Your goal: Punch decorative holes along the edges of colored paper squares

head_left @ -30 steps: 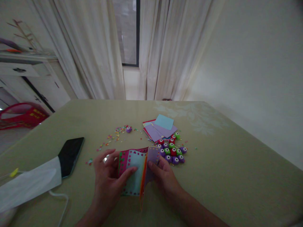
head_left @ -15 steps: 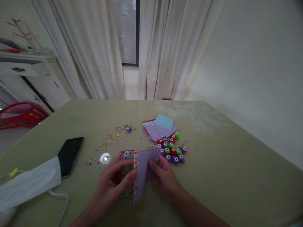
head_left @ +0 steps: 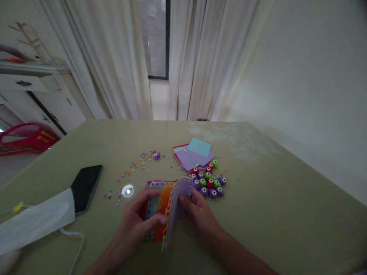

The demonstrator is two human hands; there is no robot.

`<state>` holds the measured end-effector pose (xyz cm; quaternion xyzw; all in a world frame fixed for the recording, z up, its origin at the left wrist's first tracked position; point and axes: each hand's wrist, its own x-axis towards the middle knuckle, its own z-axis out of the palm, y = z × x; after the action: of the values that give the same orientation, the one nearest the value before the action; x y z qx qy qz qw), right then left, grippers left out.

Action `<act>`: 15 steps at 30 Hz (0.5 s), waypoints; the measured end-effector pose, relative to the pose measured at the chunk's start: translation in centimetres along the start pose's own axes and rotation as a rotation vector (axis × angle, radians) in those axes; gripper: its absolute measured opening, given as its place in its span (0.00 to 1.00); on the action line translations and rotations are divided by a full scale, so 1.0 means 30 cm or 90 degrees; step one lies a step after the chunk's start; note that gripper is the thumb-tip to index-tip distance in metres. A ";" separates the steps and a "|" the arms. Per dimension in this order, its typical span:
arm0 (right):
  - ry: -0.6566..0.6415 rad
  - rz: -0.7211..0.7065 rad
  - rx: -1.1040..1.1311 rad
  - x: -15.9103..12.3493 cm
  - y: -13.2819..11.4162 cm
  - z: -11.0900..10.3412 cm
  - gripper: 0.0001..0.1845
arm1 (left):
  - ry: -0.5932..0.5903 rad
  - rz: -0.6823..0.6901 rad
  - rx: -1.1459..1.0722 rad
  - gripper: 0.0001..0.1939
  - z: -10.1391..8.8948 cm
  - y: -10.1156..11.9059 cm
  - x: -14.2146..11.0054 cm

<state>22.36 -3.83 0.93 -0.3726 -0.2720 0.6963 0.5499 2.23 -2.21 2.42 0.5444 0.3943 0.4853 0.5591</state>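
Both hands at the near side of the bench [head_left: 258, 214], with a fanned sheaf of punched-edge cards between them. Left hand [head_left: 134, 219]: narrow grip, thumb over the front by the orange card [head_left: 162, 202], fingers round the back by the light-blue card [head_left: 153, 206]. Right hand [head_left: 200, 214]: pinch grip on the lavender card [head_left: 180, 204], thumb on its face, fingers behind.

Key relation: the lavender card lies directly left of the right grip, angled off the rest of the sheaf, which sits right of the left grip. The visible gap between lavender and orange is narrow, yellow edging showing in it. Cards stand on edge, long sides running down toward the wearer, lower ends leaning left. Right hand nearer the lavender, left nearer the orange and light-blue. Whether the cards are joined at one side, cannot tell.

Around: a cluster of eyed craft punches [head_left: 208, 183] just beyond the right hand, the closest obstacle on that side. Behind them, a loose card pile [head_left: 197, 152]. Confetti scraps [head_left: 140, 162] scattered beyond the left hand, one purple punch [head_left: 156, 156] at their far end. Black phone [head_left: 86, 187] well left, partly under a white flat sheet [head_left: 40, 225].
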 end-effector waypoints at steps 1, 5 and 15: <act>0.001 0.002 0.001 -0.001 0.000 0.001 0.29 | 0.001 -0.004 -0.003 0.25 0.001 0.000 0.001; 0.007 0.014 0.004 0.000 -0.004 0.002 0.30 | -0.003 -0.013 -0.012 0.27 0.005 0.001 0.002; -0.005 0.014 -0.004 -0.001 0.002 0.004 0.30 | -0.015 -0.011 -0.032 0.36 0.013 -0.003 -0.011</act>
<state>22.24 -3.87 0.96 -0.3747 -0.2723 0.7028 0.5400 2.54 -2.61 2.35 0.5322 0.3803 0.4837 0.5816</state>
